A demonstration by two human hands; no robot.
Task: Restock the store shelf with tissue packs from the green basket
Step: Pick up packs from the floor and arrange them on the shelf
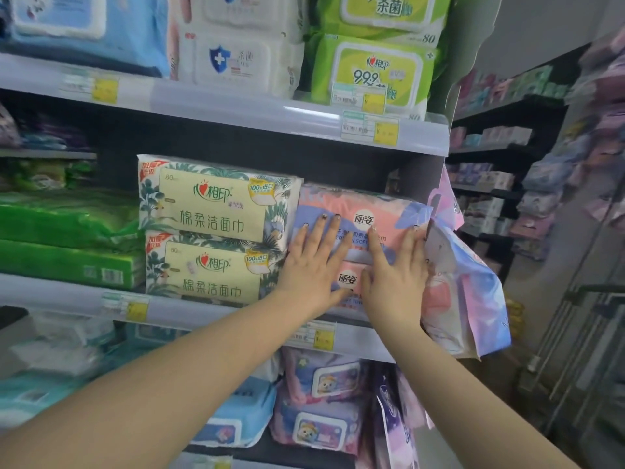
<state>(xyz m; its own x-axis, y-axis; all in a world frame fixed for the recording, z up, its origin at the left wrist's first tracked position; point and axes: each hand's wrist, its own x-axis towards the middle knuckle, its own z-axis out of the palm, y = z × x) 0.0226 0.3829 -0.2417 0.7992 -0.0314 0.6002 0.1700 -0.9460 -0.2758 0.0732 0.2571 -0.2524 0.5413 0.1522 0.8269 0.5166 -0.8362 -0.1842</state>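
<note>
Two flat palms pressed the upper pink tissue pack on the middle shelf: our left hand and right hand, fingers straight, gripping nothing. Pack lay straight ahead, long axis sideways, both hands equally near.

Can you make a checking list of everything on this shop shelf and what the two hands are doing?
Surface: middle shelf, price tags on its edge.
Job's things: two pink packs, stacked at the shelf's right end.
Clutter: two leafy packs stacked left of them; green packs further left; hanging bags at right.
Grippers: left hand and right hand press flat on the pink packs.
Cables: nothing seen.
Surroundings: wipes above; aisle shelves at right; basket not seen.
</note>
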